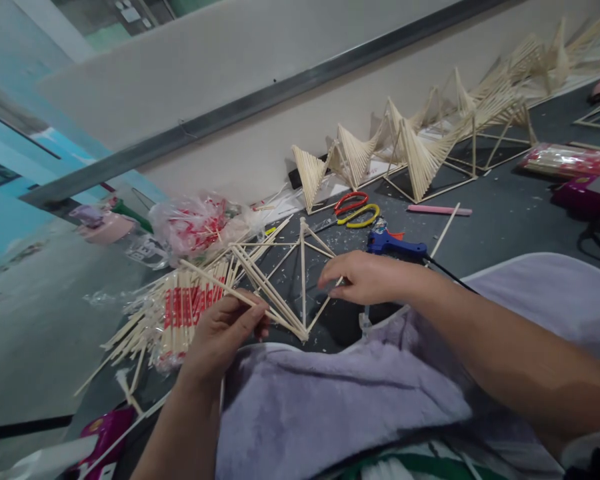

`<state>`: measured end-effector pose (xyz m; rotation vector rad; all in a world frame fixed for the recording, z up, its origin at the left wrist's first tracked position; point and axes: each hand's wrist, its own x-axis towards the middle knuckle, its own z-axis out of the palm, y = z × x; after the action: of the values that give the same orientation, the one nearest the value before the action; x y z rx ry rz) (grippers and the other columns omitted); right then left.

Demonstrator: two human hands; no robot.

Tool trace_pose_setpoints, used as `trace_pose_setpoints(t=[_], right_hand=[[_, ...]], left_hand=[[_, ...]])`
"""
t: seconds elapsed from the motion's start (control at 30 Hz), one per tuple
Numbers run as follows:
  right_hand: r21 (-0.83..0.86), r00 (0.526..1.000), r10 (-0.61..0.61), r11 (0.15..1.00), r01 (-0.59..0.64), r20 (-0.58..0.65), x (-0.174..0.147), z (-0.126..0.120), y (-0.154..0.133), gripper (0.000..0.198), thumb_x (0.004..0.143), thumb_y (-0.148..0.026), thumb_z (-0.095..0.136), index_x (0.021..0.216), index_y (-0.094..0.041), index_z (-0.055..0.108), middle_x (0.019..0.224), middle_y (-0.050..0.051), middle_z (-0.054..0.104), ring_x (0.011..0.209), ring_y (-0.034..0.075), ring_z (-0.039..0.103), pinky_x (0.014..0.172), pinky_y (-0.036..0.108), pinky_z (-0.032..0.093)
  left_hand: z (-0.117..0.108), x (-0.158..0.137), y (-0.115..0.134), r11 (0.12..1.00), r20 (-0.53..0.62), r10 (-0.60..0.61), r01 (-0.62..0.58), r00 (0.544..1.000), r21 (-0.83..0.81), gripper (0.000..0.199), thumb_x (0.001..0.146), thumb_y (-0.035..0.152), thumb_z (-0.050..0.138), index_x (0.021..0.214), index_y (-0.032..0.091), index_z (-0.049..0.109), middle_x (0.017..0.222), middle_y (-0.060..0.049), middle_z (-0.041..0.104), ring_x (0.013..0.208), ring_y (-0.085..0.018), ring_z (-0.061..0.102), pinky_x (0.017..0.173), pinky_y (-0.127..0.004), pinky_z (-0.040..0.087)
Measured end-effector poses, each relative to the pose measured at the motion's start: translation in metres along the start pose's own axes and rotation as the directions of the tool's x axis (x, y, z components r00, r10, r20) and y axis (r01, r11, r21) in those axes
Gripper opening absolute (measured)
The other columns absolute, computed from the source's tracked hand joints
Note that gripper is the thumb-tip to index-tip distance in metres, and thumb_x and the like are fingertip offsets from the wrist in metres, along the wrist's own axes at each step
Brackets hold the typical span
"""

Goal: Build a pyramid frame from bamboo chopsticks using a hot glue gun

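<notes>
My left hand (233,320) is closed on a thin wooden stick (207,277), pinched between thumb and fingers. The stick slants down to the right, its lower end at the near corner of a small stick frame (303,280). Several sticks lie side by side along the left of that frame, which stands on the dark table. Over the frame's right side hovers my right hand (357,277), its thumb and fingers apart with nothing seen between them. A blue glue gun (397,245) lies just beyond the right wrist. Scissors (357,210) with red and yellow handles rest behind the frame.
Loose sticks and red-printed stick packs (193,310) spread at left, beside plastic bags (195,223) and a pink-lidded bottle (125,233). Twisted stick models (425,160) line the wall. A pink rod (440,210) lies at right. Purple cloth (330,400) covers the lap.
</notes>
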<state>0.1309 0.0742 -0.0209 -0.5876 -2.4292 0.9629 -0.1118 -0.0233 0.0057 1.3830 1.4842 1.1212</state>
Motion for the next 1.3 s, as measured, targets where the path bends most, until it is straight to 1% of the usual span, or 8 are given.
trace_pose_setpoints(t=[0.07,0.2,0.37,0.6,0.87,1.0,1.17,1.3], right_hand=[[-0.073,0.999,0.045,0.996,-0.047,-0.03,0.004,0.008,0.004,0.022,0.072,-0.012,0.055,0.09,-0.015,0.068,0.089,0.004,0.065,0.082,0.013,0.056,0.071,0.021,0.039],[-0.053,0.984,0.179,0.983,-0.178,0.022,0.008,0.029,0.003,0.018,0.075,-0.022,0.055,0.084,-0.016,0.07,0.071,0.002,0.066,0.063,0.011,0.054,0.057,0.019,0.036],[0.141,0.973,0.125,0.978,-0.154,0.196,0.003,0.05,-0.008,0.022,0.076,-0.029,0.053,0.083,-0.016,0.069,0.068,0.0,0.064,0.06,0.01,0.052,0.053,0.019,0.034],[0.235,0.94,0.218,0.93,-0.282,0.264,0.001,0.057,-0.008,0.027,0.077,-0.037,0.05,0.066,-0.015,0.061,0.055,0.0,0.053,0.053,0.01,0.044,0.049,0.021,0.031],[0.133,0.973,0.136,0.978,-0.162,0.185,0.004,0.062,-0.007,0.027,0.08,-0.035,0.048,0.069,-0.014,0.063,0.059,-0.001,0.054,0.056,0.01,0.045,0.052,0.02,0.031],[0.089,0.98,0.109,0.988,-0.125,0.165,0.007,0.058,-0.002,0.025,0.081,-0.03,0.048,0.074,-0.014,0.066,0.06,0.0,0.057,0.055,0.009,0.046,0.052,0.019,0.032],[0.042,0.966,0.245,0.968,-0.249,0.078,0.012,0.058,0.004,0.014,0.073,-0.017,0.054,0.076,-0.015,0.068,0.061,-0.001,0.061,0.055,0.008,0.05,0.051,0.017,0.034],[0.096,0.911,0.4,0.908,-0.409,0.096,0.012,0.061,-0.003,0.018,0.072,-0.014,0.051,0.081,-0.015,0.068,0.063,-0.001,0.062,0.043,0.006,0.049,0.043,0.016,0.034]], left_hand=[[0.003,0.001,-0.002,0.998,0.035,-0.007,0.005,0.999,0.064,0.012,0.071,0.027,0.063,0.072,0.015,0.061,0.058,-0.001,0.058,0.049,-0.012,0.054,0.045,-0.023,0.045],[0.011,0.0,-0.004,0.996,0.025,-0.006,0.004,1.0,0.086,0.015,0.072,0.03,0.062,0.073,0.015,0.06,0.057,0.0,0.057,0.049,-0.011,0.054,0.046,-0.021,0.044],[0.021,-0.007,-0.003,1.0,0.013,-0.016,0.016,1.0,0.011,0.022,0.075,0.035,0.059,0.075,0.014,0.055,0.058,0.001,0.055,0.045,-0.008,0.052,0.042,-0.019,0.041],[0.021,-0.01,-0.004,0.99,0.03,0.052,-0.047,0.998,-0.133,0.021,0.076,0.034,0.06,0.084,0.015,0.057,0.061,0.001,0.055,0.045,-0.006,0.05,0.042,-0.018,0.038],[0.016,-0.009,-0.003,0.967,-0.106,0.082,-0.105,0.991,-0.234,0.022,0.077,0.035,0.057,0.089,0.016,0.054,0.063,0.001,0.06,0.04,-0.007,0.051,0.035,-0.017,0.035],[0.011,-0.004,-0.004,0.975,-0.185,0.096,-0.13,0.978,-0.183,0.02,0.079,0.035,0.056,0.084,0.016,0.052,0.059,0.002,0.059,0.04,-0.007,0.051,0.035,-0.016,0.036],[0.006,0.002,-0.004,0.984,-0.231,0.092,-0.124,0.969,-0.127,0.017,0.078,0.033,0.056,0.082,0.017,0.053,0.059,0.002,0.058,0.042,-0.007,0.051,0.037,-0.017,0.037],[0.012,0.003,-0.003,0.995,-0.25,0.06,-0.078,0.966,-0.06,0.016,0.078,0.033,0.056,0.081,0.017,0.054,0.057,0.003,0.057,0.042,-0.007,0.05,0.037,-0.015,0.036]])
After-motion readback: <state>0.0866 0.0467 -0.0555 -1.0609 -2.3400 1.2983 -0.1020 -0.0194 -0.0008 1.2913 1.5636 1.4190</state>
